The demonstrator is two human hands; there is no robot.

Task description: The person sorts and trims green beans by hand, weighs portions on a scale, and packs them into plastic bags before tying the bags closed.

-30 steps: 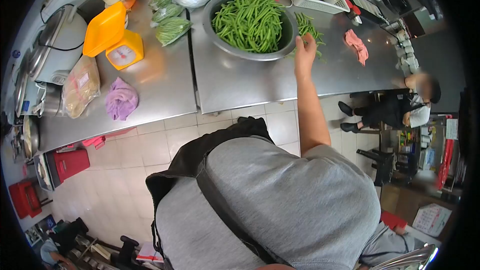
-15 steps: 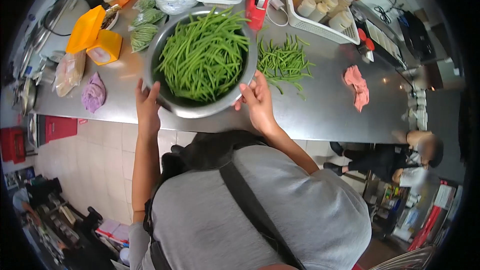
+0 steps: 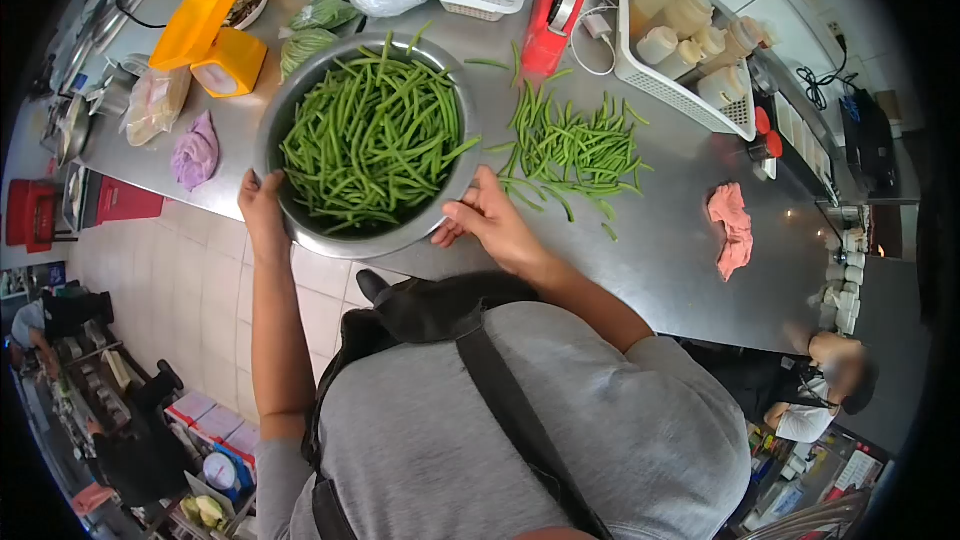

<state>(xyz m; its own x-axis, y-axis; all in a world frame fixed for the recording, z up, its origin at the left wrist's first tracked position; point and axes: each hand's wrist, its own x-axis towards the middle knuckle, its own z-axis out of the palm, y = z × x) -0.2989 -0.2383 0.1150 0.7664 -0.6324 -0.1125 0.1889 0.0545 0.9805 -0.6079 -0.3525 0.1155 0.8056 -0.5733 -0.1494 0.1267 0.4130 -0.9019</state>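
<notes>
We should level left hand (image 3: 263, 212) and right hand (image 3: 497, 227), gripping the round grey metal bowl (image 3: 350, 244) at our edge of the grey steel desk (image 3: 625, 270)

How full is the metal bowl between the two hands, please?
The bowl is largely full: green beans cover most of its opening, some poking past its edge.

Smooth metal bowl (image 3: 352, 244), glossy metal countertop (image 3: 640, 265), matt cloth rag (image 3: 732, 225), plastic basket (image 3: 682, 100)
</notes>
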